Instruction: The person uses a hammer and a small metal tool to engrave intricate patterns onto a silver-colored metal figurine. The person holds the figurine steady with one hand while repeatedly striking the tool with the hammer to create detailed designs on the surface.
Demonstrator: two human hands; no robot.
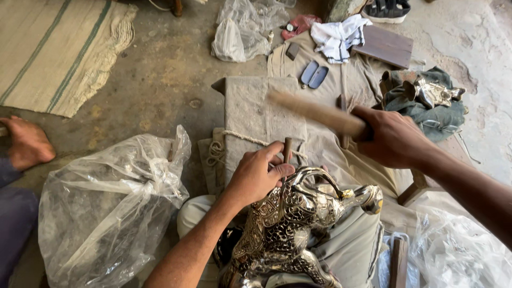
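Rough concrete floor [160,80] fills the upper frame, with a striped woven mat [53,48] at upper left and a crumpled clear plastic bag [106,208] at lower left. At centre, the left hand [256,173] pinches a short punch [287,150] upright, its tip seemingly set against the ornate silver metal figure [288,224] in the lap at bottom centre, so a blow would drive it into the engraved surface. At right of centre, the right hand [392,137] is clenched around a wooden mallet [314,112], blurred mid-swing above the cloth-wrapped block [256,112]. Another person's bare foot [26,143] rests at far left.
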